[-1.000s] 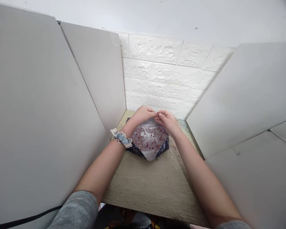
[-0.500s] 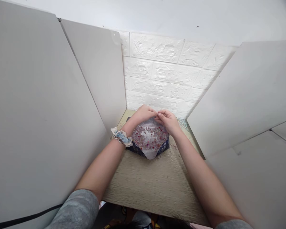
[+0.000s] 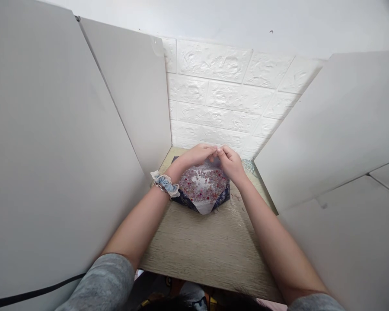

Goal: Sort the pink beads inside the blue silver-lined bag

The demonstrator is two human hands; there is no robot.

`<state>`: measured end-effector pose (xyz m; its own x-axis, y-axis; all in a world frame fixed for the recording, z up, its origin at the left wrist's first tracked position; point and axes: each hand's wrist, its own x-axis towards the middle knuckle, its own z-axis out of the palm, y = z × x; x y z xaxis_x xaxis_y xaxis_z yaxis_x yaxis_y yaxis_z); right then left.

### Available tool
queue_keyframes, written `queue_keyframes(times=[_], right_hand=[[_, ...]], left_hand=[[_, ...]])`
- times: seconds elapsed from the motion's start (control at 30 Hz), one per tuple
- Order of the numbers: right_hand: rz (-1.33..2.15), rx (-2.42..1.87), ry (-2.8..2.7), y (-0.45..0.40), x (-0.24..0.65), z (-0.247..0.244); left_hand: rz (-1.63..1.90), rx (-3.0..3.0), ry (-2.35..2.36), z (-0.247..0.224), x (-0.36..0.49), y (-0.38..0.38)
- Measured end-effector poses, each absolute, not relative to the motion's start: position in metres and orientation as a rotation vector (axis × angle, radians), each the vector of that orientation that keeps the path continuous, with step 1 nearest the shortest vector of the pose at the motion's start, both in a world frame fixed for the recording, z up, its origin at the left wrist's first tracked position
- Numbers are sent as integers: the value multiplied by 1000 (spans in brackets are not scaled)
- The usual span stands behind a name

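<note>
My left hand (image 3: 201, 154), with a blue and white scrunchie (image 3: 165, 183) and a chain at its wrist, meets my right hand (image 3: 229, 160) above the far part of a dark-edged tray (image 3: 222, 198). The fingertips of both hands are pinched together on something too small to make out. Many small pink, red and clear beads (image 3: 199, 195) lie on the tray's pale lining, around a barer patch in the middle. The tray rests on a wooden table, and my hands hide part of its back edge.
The wooden tabletop (image 3: 207, 246) is narrow, with grey-white panels (image 3: 126, 77) at left and right (image 3: 337, 129). A white brick-pattern wall (image 3: 214, 60) stands behind. Clear greenish strands or beads (image 3: 248, 166) lie at the back right corner. A black cable (image 3: 35, 294) runs at lower left.
My right hand's fingers have curled in more and the hand has turned slightly. My left hand has shifted a little to the right, and the fingertips still meet.
</note>
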<state>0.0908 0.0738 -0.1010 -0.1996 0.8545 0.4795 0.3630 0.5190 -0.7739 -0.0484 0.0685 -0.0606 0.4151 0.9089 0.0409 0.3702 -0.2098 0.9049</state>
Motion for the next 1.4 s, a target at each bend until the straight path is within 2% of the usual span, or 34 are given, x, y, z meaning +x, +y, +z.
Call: queue_keyframes(times=[0.2,0.4,0.57,1.4], right_hand=[[561,-1134,-1862,76,91,-105],[78,-1457,-2495,71,87,-114],[-190,-1680,-2699,67,82,-117],[-205,-1650,-2769,63,74,-122]], left_hand=[[684,1666,1028,-59,-50,67],[773,1678,1010,-60,-49,67],[769,1675,1038,-58,-48,65],[779,1661,1138,-60,-47,65]])
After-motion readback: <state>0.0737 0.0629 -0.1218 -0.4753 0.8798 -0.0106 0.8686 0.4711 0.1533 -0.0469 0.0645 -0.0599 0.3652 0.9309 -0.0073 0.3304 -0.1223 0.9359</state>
